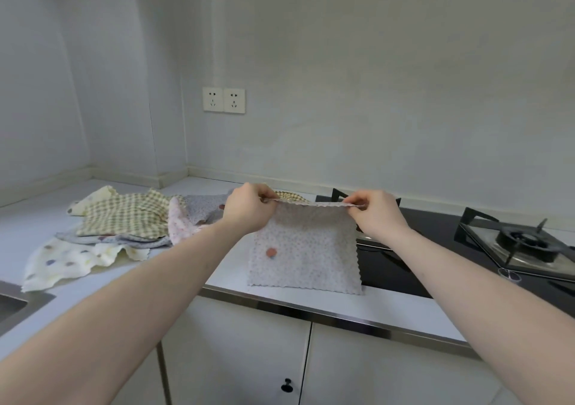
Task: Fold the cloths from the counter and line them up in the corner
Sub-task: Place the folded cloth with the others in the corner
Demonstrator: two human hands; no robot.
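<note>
Above the front edge of the counter (267,295), beside the stove (435,249), you hold a speckled cloth (306,255) upright by its top edge. Your left hand (249,207) pinches the top left corner between thumb and curled fingers; your right hand (375,214) pinches the top right corner the same way. The cloth hangs flat, its lower edge at the counter's front edge; whether it touches cannot be told. Toward the counter's left side lies a loose pile of cloths (124,227), unfolded, with a checked cloth (124,214) on top.
</note>
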